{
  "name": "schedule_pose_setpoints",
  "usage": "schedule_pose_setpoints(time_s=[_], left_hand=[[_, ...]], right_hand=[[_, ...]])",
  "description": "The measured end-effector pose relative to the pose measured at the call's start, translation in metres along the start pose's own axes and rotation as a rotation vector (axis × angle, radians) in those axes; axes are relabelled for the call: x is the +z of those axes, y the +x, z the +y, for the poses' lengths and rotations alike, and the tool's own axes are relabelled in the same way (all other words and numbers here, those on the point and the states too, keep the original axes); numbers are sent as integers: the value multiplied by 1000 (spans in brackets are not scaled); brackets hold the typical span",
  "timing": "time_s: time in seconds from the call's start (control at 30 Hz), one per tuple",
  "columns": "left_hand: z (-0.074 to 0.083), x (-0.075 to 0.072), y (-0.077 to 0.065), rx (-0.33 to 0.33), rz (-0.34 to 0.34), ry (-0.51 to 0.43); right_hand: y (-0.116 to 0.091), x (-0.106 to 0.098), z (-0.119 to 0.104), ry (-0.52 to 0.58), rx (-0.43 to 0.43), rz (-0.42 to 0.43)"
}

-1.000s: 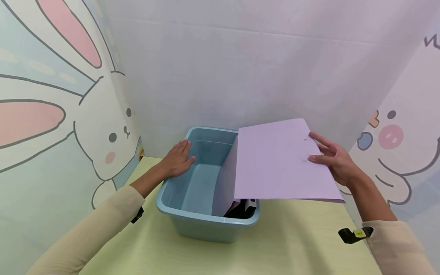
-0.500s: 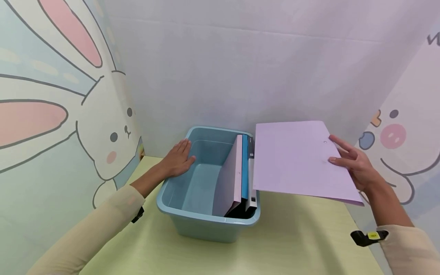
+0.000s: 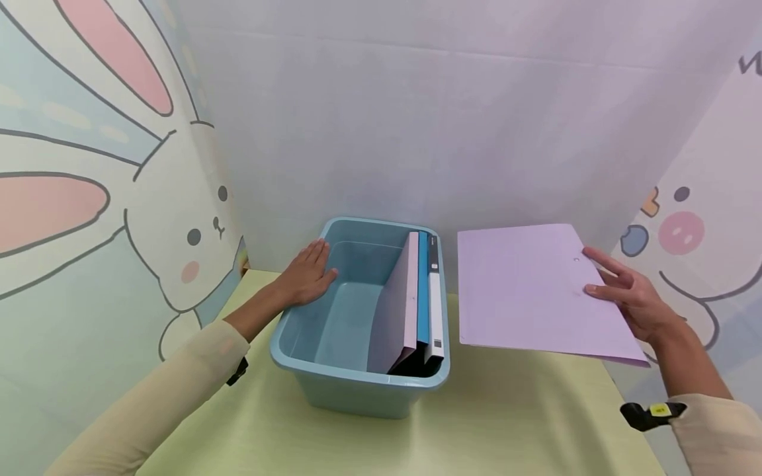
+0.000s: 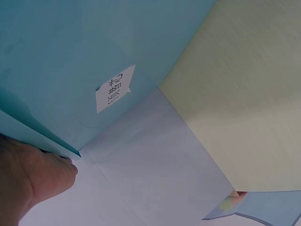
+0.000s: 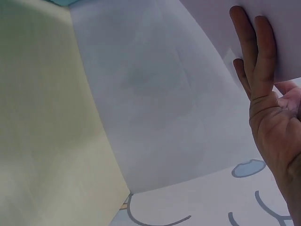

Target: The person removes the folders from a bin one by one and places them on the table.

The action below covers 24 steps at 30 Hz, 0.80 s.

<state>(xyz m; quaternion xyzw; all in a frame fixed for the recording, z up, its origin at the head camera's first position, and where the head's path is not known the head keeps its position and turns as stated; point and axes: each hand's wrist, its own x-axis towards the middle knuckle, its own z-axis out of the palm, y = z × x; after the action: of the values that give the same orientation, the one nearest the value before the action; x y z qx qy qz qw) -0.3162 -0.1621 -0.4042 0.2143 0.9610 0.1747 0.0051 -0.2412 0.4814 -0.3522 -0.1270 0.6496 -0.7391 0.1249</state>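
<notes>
My right hand [image 3: 637, 301] pinches the right edge of a lavender file folder [image 3: 536, 291], thumb on top and fingers beneath, seen also under the folder [image 5: 291, 42] in the right wrist view. The folder is held out flat to the right of a blue plastic bin [image 3: 357, 378]. Along the bin's right side stand a pink-lavender folder [image 3: 393, 311], a blue folder [image 3: 423, 284] and a white-and-black file box [image 3: 436, 311]. My left hand [image 3: 306, 274] rests with straight fingers on the bin's left rim; part of it shows beside the rim in the left wrist view.
The bin stands on a pale yellow-green table [image 3: 494, 423] against a plain light wall [image 3: 381, 132]. Printed cartoon panels flank it, with a rabbit [image 3: 178, 218] at left. A white label [image 4: 115, 89] with handwriting is stuck on the bin's outer side.
My right hand has carried the lavender folder rightward from over the bin, then slightly lower, uncovering the upright files inside. My left hand has stayed on the rim.
</notes>
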Motion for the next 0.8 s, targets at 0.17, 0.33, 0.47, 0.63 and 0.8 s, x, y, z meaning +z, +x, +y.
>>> schedule_pose_setpoints(time_s=[0.17,0.33,0.47,0.63,0.8], left_hand=[[0,-1,0,-1,1,-1],[-1,1,1,3,2,1],[-2,1,1,5,4,7],[-2,1,0,5,3,7],[-1,0,1,4,1,4]], right_hand=[[-3,-5,11,-80,89,96],[-2,-6,30,-198,111,95],[1,-4,48,-287,109,72],[4,0,71,-440,134,96],[4,0,94,-526,164,112]])
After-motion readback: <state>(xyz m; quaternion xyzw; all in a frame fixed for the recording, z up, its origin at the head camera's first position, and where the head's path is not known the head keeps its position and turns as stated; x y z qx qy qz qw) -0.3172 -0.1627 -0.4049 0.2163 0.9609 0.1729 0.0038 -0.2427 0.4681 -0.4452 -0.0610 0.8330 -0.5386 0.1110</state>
